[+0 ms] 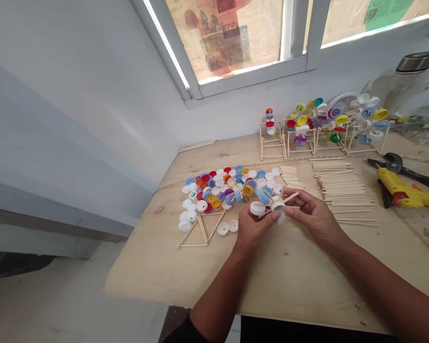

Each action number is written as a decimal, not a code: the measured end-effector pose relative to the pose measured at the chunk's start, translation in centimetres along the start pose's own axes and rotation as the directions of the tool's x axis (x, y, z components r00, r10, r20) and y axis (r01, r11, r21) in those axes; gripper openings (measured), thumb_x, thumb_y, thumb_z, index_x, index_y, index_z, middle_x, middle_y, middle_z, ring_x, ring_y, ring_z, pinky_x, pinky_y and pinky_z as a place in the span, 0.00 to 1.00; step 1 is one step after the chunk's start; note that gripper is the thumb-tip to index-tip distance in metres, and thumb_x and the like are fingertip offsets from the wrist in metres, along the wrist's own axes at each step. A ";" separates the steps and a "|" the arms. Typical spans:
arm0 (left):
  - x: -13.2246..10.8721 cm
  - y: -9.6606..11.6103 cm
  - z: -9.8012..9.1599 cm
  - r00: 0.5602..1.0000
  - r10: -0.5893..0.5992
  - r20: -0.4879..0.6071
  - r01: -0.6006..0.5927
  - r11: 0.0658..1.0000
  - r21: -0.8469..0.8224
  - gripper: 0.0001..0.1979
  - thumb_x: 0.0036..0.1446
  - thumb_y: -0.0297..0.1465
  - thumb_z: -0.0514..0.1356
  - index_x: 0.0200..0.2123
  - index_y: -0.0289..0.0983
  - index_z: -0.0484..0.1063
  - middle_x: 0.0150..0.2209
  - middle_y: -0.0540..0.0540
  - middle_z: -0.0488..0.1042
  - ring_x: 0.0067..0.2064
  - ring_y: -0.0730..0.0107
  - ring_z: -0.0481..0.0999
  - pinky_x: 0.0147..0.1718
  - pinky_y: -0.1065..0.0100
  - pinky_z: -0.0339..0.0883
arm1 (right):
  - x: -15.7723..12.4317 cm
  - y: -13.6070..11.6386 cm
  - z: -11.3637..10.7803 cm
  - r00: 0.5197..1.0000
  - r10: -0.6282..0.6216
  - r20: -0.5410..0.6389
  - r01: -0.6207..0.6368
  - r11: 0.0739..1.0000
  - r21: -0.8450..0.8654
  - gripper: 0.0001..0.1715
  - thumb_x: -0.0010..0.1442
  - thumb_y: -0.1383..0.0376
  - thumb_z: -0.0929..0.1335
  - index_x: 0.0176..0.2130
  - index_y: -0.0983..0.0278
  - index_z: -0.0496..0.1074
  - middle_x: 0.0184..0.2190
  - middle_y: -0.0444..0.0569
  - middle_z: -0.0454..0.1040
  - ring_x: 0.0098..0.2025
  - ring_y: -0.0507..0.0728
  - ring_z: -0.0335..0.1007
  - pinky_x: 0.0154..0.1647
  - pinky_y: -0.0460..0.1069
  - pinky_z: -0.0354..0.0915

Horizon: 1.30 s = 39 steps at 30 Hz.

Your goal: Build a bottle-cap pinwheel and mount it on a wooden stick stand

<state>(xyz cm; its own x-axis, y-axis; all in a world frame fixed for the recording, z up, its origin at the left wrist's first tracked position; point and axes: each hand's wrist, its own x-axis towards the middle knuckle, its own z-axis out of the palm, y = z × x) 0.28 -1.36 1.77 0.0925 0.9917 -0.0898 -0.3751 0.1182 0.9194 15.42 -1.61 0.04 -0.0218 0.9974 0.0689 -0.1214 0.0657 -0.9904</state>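
Between my two hands, over the front middle of the table, is a small wheel of bottle caps [278, 206] and thin wooden sticks, with white and blue caps showing. My left hand [250, 231] is closed on its left side, the thumb near a white cap. Coming from the right, my right hand [312, 214] pinches it by the sticks; some bare sticks point out toward these fingers. My fingers hide part of the wheel. Just behind my left hand lies a spread of loose coloured bottle caps [216, 203], with a second cap-and-stick wheel [238, 194] among them.
Left of my hands lies a stick frame [193, 245] beside two white caps [228, 227]. Rows of wooden sticks [345, 188] lie at right, then a yellow glue gun [407, 190] and black-handled pliers [396, 164]. Several finished cap wheels on stands [302, 138] line the wall.
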 end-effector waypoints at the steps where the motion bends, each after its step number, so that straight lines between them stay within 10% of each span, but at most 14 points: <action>1: 0.0 0.0 0.0 1.000 0.010 -0.016 -0.010 1.000 -0.011 0.16 0.36 0.34 0.74 0.31 0.35 0.78 0.31 0.46 0.79 0.35 0.65 0.76 0.38 0.66 0.68 | 0.0 -0.1 -0.1 1.000 -0.004 0.004 0.004 1.000 -0.008 0.24 0.53 0.54 0.73 0.47 0.61 0.73 0.39 0.51 0.78 0.42 0.58 0.75 0.43 0.53 0.70; 16: 1.1 0.4 -1.6 0.997 0.039 -0.060 -0.053 0.967 -0.250 0.15 0.37 0.31 0.74 0.31 0.38 0.77 0.31 0.50 0.76 0.33 0.72 0.74 0.37 0.71 0.67 | 0.1 -0.9 -0.1 0.980 0.002 0.197 0.060 0.949 -0.310 0.22 0.65 0.56 0.60 0.47 0.62 0.75 0.31 0.47 0.77 0.38 0.56 0.72 0.44 0.53 0.66; 23: 1.3 0.4 -1.8 0.996 0.062 -0.070 -0.080 0.953 -0.291 0.12 0.40 0.30 0.73 0.31 0.37 0.77 0.33 0.49 0.77 0.35 0.73 0.74 0.36 0.72 0.67 | 0.0 -0.4 -0.4 0.927 0.147 0.345 -0.026 0.943 -0.333 0.16 0.59 0.58 0.63 0.35 0.64 0.77 0.21 0.44 0.71 0.25 0.52 0.65 0.26 0.46 0.61; 32: 1.3 0.6 -1.8 0.993 0.023 -0.112 -0.064 0.925 -0.375 0.14 0.39 0.30 0.73 0.32 0.37 0.77 0.33 0.48 0.78 0.36 0.72 0.76 0.37 0.72 0.68 | 0.8 -1.3 -1.4 0.990 0.097 -0.105 -0.118 0.967 -0.225 0.17 0.55 0.54 0.67 0.31 0.65 0.76 0.20 0.44 0.69 0.24 0.50 0.60 0.27 0.46 0.59; 39: 1.2 0.2 -1.7 0.997 0.066 -0.039 -0.075 0.938 -0.338 0.15 0.41 0.31 0.73 0.35 0.37 0.77 0.34 0.48 0.78 0.38 0.68 0.76 0.41 0.67 0.67 | -0.1 -0.6 0.0 0.940 0.174 0.294 -0.145 0.982 -0.119 0.27 0.56 0.60 0.68 0.55 0.61 0.70 0.40 0.49 0.75 0.31 0.52 0.69 0.34 0.49 0.65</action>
<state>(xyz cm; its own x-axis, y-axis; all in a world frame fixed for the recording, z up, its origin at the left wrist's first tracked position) -1.24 -0.10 1.17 0.0318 0.9986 -0.0434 -0.6709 0.0535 0.7397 15.47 -1.73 0.65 -0.3329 0.9401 -0.0727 0.0020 -0.0764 -0.9971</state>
